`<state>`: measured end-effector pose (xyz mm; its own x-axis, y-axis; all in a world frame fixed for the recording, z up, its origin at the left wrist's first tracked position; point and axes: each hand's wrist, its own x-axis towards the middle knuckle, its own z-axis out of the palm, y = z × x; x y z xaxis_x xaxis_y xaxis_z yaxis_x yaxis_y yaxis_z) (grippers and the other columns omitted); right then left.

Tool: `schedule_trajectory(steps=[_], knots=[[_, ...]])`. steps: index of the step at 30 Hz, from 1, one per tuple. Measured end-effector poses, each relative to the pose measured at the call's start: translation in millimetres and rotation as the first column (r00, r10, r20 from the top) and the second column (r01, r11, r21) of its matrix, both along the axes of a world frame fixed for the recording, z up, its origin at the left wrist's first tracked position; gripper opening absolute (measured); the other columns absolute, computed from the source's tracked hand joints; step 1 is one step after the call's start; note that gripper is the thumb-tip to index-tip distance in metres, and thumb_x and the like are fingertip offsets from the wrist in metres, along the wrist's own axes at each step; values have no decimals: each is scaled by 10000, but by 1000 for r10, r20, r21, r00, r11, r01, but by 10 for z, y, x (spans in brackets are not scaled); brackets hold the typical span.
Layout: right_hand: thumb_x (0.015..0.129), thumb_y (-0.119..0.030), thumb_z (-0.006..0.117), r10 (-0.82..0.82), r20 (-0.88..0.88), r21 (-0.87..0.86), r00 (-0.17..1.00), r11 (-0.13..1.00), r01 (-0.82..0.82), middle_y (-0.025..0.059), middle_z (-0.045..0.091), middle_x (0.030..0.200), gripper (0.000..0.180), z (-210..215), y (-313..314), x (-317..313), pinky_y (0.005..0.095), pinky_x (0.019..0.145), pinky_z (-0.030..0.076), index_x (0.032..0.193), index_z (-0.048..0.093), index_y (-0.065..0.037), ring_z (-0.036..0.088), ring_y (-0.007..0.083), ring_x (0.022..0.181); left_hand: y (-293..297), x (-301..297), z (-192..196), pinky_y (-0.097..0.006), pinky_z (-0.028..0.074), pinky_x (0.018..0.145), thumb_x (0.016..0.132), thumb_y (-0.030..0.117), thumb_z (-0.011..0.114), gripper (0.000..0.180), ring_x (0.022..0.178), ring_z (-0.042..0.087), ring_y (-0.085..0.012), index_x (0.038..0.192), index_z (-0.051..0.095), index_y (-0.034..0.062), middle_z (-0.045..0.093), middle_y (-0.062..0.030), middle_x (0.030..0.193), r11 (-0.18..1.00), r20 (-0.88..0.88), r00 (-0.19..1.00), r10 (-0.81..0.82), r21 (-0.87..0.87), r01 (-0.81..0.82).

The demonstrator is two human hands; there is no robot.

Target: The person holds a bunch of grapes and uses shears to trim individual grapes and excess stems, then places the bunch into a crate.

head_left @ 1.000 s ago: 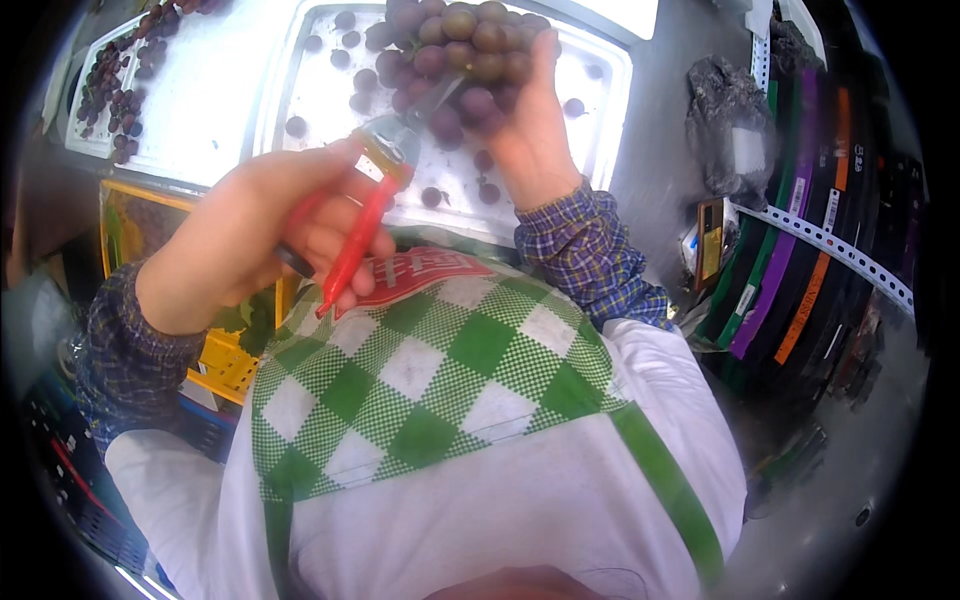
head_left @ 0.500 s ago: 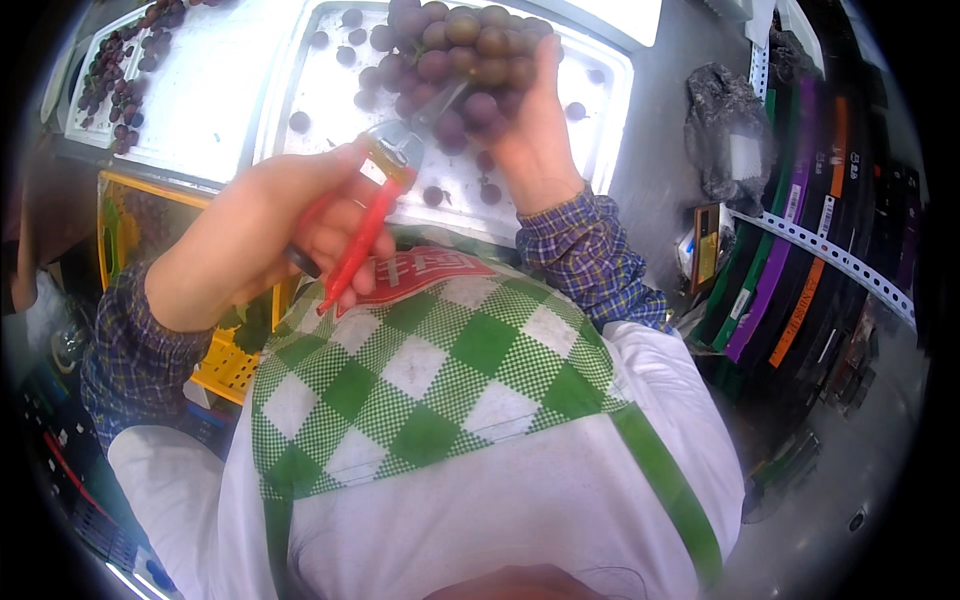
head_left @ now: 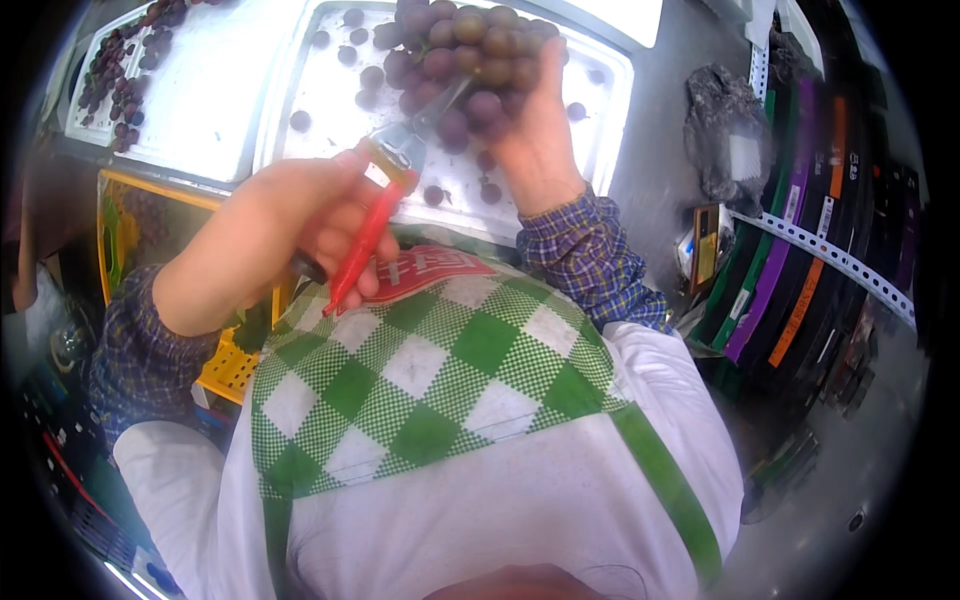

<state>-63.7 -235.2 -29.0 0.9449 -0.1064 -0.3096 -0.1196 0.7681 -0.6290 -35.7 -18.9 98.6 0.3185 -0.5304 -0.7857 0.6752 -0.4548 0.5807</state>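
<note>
The right hand (head_left: 535, 135) is gripping a bunch of dark red grapes (head_left: 465, 50) over the white tray (head_left: 600, 110), fingers clamped on it, steadying it for cutting; the left hand (head_left: 285, 235) is closing around red-handled scissors (head_left: 375, 215), blades reaching into the cluster.

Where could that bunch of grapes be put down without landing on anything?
The left tray has a wide bare patch between its grape pile at the far left and its right rim. The middle tray is crowded: loose grapes dot it, and the right hand holds the bunch there beside the scissors in the left hand.
</note>
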Motion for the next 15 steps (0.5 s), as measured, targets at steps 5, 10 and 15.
schedule_trajectory(steps=[5,10,15], knots=[[995,-709,166,19,-43,-12,999,1000,-20,172,683,1013,825,21,-5,-6,331,805,615,1265,486,1,689,220,953,7,-17,-5,-332,587,531,1079,379,328,502,602,694,-229,1020,569,-56,706,-179,837,999,-34,999,38,-29,-39],[994,-713,187,-44,-85,-63,995,997,39,176,673,1064,823,50,38,3,338,822,609,1308,457,-1,677,212,998,14,-11,-1,-320,581,521,1082,376,319,516,597,692,-223,981,581,-57,706,-178,819,999,-1,1000,13,-30,-13],[994,-712,191,-52,-113,-93,992,995,42,180,669,1066,829,93,55,-17,343,837,612,1301,464,9,675,212,1025,6,7,19,-310,574,515,1082,371,317,519,591,688,-216,973,585,-60,704,-172,804,1000,18,1000,-26,-17,26]])
